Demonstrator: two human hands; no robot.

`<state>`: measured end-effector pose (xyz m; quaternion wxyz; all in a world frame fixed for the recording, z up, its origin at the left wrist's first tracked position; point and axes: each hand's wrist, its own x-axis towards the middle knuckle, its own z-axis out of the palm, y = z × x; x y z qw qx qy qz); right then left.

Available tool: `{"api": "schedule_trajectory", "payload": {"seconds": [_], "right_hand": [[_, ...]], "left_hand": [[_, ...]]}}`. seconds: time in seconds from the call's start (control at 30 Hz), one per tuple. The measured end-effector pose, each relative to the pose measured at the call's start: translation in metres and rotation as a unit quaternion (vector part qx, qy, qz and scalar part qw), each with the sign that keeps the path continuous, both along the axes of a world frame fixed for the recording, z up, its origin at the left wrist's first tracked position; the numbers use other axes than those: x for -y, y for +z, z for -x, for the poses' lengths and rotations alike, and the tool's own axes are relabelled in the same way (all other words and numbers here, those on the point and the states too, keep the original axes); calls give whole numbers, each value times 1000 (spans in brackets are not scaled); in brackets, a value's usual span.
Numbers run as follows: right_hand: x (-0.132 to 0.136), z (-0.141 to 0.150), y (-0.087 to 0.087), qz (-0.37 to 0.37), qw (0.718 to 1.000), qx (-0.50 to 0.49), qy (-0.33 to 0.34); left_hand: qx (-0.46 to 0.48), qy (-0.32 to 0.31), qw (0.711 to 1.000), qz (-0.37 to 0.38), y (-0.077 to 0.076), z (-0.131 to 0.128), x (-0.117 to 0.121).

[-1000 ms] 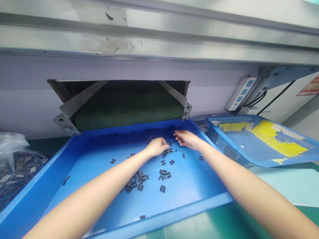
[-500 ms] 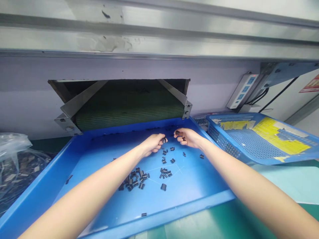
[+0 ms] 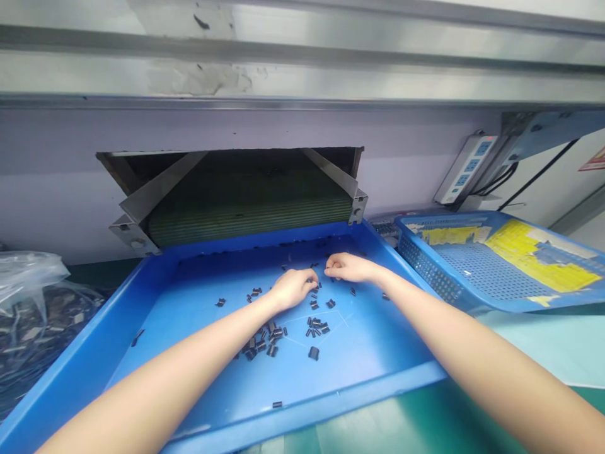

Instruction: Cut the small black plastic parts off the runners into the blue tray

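Inside a large blue tray (image 3: 378, 372), my left hand (image 3: 293, 288) is closed, fingers curled down over several small black parts (image 3: 314, 305). Whatever lies between its fingertips is hidden. Just to its right, slightly farther back, my right hand (image 3: 347, 267) has thumb and fingers drawn together. Dark bits show under its curled fingers, though the grip is partly hidden. The two hands are close but apart. A denser heap of black parts (image 3: 271, 334) lies under and beside my left forearm, with single pieces like a wider black part (image 3: 313, 353) scattered around.
A green ribbed conveyor belt (image 3: 255, 214) ends above the tray's far side, between metal brackets (image 3: 135, 236). At right sits a blue perforated basket (image 3: 425, 271) with yellow labels, below a power strip (image 3: 466, 169). A clear plastic bag (image 3: 38, 315) stands at left.
My left hand has lowered toward the near parts, and the black part seen in its fingertips is now hidden. My right hand has moved slightly down and left, its fingers drawing together.
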<state>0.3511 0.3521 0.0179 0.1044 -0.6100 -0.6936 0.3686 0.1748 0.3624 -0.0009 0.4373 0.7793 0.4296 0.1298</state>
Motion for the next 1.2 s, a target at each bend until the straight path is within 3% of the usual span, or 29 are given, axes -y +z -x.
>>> {"api": "schedule_trajectory", "payload": {"seconds": [0.2,0.4,0.57,0.77,0.9,1.0,1.2], "right_hand": [[8,-7,18,-33,999,-29,29],[10,6,8,45,988,87,122],[11,18,0,86,974,132,165],[12,2,9,125,977,116,127],[10,-7,9,110,985,97,94],[8,-1,5,104,985,108,91],[10,11,-1,125,981,90,122]], "left_hand": [[-1,-31,999,-27,-10,-3,4],[73,9,997,34,9,5,-6],[66,-25,996,53,19,14,-6],[-32,-63,997,-33,4,2,17],[-76,-84,993,-35,-2,-2,24],[-85,-86,993,-4,2,0,16],[-70,-82,992,67,22,14,5]]}}
